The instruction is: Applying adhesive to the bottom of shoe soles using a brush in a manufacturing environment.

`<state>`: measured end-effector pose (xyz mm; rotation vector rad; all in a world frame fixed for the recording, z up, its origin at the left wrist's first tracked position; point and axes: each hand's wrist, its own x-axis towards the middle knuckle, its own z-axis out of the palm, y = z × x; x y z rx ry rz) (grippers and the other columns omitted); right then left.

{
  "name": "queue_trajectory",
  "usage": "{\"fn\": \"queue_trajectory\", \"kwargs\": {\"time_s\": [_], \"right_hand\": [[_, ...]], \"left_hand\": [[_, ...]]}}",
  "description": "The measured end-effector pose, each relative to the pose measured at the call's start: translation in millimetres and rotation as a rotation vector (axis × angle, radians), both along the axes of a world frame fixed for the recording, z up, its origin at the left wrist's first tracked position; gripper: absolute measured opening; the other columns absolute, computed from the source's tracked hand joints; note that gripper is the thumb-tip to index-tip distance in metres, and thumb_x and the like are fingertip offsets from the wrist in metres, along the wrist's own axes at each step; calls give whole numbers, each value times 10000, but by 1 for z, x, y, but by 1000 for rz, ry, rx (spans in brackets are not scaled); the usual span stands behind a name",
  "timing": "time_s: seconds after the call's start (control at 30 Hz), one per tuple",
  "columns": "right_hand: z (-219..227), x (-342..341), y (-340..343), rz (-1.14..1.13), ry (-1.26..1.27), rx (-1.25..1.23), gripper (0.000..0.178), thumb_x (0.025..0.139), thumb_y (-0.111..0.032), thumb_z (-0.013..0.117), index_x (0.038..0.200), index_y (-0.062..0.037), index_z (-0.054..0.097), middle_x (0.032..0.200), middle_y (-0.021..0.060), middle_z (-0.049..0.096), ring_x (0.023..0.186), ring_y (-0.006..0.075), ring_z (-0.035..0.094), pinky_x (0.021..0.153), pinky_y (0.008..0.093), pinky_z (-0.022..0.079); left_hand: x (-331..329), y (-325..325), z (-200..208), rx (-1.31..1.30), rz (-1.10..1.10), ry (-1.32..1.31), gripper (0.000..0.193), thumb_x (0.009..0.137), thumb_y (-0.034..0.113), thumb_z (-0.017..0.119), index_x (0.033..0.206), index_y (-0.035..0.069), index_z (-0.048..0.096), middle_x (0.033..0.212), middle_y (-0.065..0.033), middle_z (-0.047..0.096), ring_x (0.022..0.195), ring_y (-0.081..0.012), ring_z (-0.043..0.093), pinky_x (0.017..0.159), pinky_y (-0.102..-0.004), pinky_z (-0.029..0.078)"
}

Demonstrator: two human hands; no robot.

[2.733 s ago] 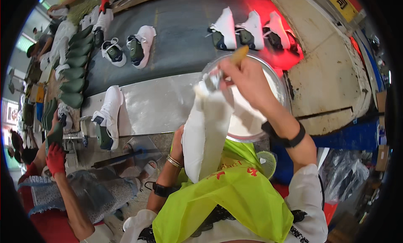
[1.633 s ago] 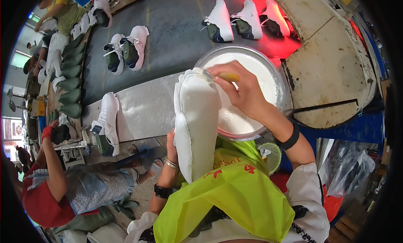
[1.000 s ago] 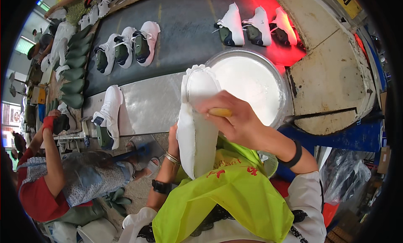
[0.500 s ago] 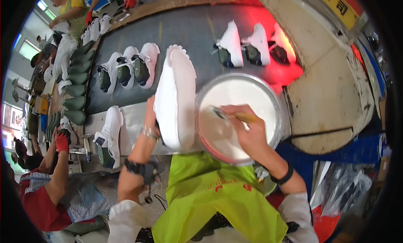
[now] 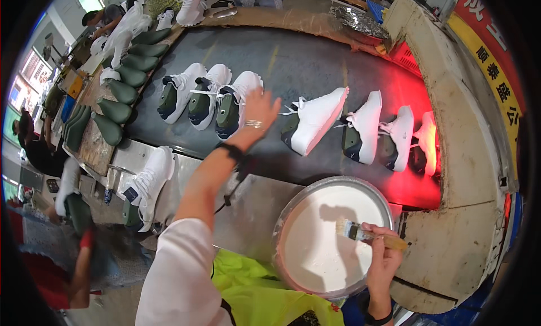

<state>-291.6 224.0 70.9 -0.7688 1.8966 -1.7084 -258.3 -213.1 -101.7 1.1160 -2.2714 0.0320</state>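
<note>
My left hand (image 5: 260,113) reaches over the dark belt, fingers apart, against the right side of a white sneaker (image 5: 228,120), the rightmost of three standing on dark green lasts. Whether it touches that shoe I cannot tell. Just right of the hand, another white sneaker (image 5: 315,123) lies tilted on its side. My right hand (image 5: 384,258) is closed round the wooden handle of a flat paintbrush (image 5: 354,230). Its pale bristles hang above a round tub (image 5: 280,213) of white liquid.
Several white sneakers (image 5: 366,123) stand in red light beside a beige machine housing (image 5: 451,236). Green lasts (image 5: 121,92) line the left board, and a single sneaker (image 5: 149,185) rests on the metal ledge. At lower left, a co-worker's red-gloved hand (image 5: 86,240) is by a blurred shoe.
The sneaker my left hand held over the ledge now lies on the belt. That hand has moved up to the row of three. My right hand has shifted right with the brush.
</note>
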Motion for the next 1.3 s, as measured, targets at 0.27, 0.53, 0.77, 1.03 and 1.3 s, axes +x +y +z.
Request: {"fn": "queue_trajectory", "kwargs": {"time_s": [0.27, 0.53, 0.77, 1.03, 1.3], "right_hand": [[-10, 2, -4, -77, 43, 7, 167, 973, -143, 501, 1044, -3, 558, 1038, 130, 646, 975, 185, 631, 745, 276, 521], [8, 18, 32, -113, 216, 85, 248, 969, -135, 492, 1042, 85, 582, 1033, 165, 627, 895, 210, 622, 781, 313, 536], [6, 38, 48, -181, 55, 50, 208, 966, -158, 513, 1022, 29, 586, 1012, 113, 635, 945, 171, 618, 745, 288, 537], [-44, 7, 23, -21, 220, 134, 212, 918, -184, 601, 1018, -4, 648, 903, 77, 663, 800, 123, 610, 735, 268, 489], [-76, 9, -2, 7, 454, 584, 210, 887, -229, 592, 995, -62, 660, 834, 126, 690, 752, 259, 680, 714, 333, 519]], "left_hand": [[62, -45, 25, 745, 382, 98, 852, 674, 605, 707, 1183, -60, 549, 1166, -268, 595, 1102, -324, 598, 899, -370, 477], [75, -49, 46, 744, 342, 94, 642, 681, 541, 689, 1003, -14, 662, 1082, -192, 657, 1016, -315, 640, 852, -380, 510], [162, 25, 46, 1459, 330, 779, 665, 832, 575, 569, 1246, 55, 546, 1208, -136, 604, 1078, -301, 598, 915, -453, 472], [309, 291, 30, 2021, -374, 1549, 744, 878, 600, 455, 1364, 39, 408, 1266, -135, 555, 1112, -278, 568, 961, -416, 470], [295, 357, 35, 2070, -215, 1357, 539, 968, 466, 380, 1235, 18, 515, 1108, -127, 628, 937, -231, 639, 805, -344, 546]]}}
